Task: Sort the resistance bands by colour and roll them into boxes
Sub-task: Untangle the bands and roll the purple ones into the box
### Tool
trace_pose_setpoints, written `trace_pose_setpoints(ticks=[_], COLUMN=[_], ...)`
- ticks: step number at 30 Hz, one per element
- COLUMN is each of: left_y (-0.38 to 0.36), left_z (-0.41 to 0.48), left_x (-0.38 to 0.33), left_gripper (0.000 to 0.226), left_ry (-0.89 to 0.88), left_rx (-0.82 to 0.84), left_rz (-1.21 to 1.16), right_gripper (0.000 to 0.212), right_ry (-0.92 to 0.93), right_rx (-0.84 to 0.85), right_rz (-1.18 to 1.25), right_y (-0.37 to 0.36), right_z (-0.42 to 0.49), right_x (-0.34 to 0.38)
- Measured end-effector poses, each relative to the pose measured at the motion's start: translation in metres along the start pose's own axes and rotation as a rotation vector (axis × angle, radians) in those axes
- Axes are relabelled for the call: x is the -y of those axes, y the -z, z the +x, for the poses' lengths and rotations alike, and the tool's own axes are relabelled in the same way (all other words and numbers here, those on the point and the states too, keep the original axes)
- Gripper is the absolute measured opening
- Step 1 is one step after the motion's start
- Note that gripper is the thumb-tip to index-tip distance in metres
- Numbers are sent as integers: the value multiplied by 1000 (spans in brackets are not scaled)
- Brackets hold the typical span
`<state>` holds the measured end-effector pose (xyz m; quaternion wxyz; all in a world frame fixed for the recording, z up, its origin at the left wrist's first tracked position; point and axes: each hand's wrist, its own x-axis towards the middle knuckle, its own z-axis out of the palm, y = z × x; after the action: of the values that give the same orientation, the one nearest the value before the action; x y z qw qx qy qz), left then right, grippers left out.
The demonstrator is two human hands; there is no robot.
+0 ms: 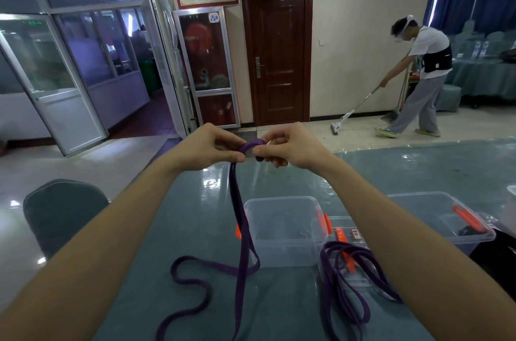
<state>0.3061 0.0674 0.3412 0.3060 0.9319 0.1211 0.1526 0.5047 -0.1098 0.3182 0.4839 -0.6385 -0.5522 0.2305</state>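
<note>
Left hand and right hand are both held up above the table. Thumbs and fingertips pinch the top end of a purple band, right where it bends into a small curl, which looks to me like the very start of the roll. Holding it high makes sense, since the rest hangs straight under its own weight and should feed in flat instead of twisting. Its long axis runs from the hands down and toward the camera as two strands side by side. They pass just in front of the left edge of the clear box, then the tail wanders off in loose loops on the table at lower left. That box sits open right below the work, I'd guess so the finished roll can drop straight in. Second purple band lies in a loose tangle just right of that box, and another clear box sits further right.
</note>
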Motion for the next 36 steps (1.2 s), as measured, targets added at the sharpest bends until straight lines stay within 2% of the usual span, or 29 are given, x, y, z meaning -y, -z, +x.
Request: trace_pose_setpoints(ticks=[5,11,14,17,19,22,24,28,32,36], left_y=[-32,-63,-74,-85,-81,-60,-49,-43,-43,-45], left_z=[-7,-13,-16,-19,-25,-33,-31,-16,-13,-10], left_x=[15,14,14,16,22,29,24,3,-2,-1], left_gripper=[37,38,39,37,36,35,34,32,39,37], left_ry=[-23,-36,-71,-80,-46,-3,-12,-25,27,-26], left_rx=[-156,-264,-322,-400,-381,-165,-11,143,129,101], left_rz=[-277,-631,-722,-729,-610,-285,-23,287,249,277], right_gripper=[24,19,19,22,20,23,32,25,28,24], right_ry=[60,65,37,-16,-46,-85,-97,-55,-48,-8], right_rx=[-85,-196,-203,-140,-97,47,106,115,128,137], right_rz=[227,477,662,852,739,132,-113,-238,-346,-364], right_y=[-13,-35,-47,-63,-62,-40,-32,-38,-38,-40], right_z=[-7,-6,-10,-18,-22,-26,-26,-20,-19,-20], right_x=[-12,-26,-34,-42,-46,-47,-44,-32,-31,-31])
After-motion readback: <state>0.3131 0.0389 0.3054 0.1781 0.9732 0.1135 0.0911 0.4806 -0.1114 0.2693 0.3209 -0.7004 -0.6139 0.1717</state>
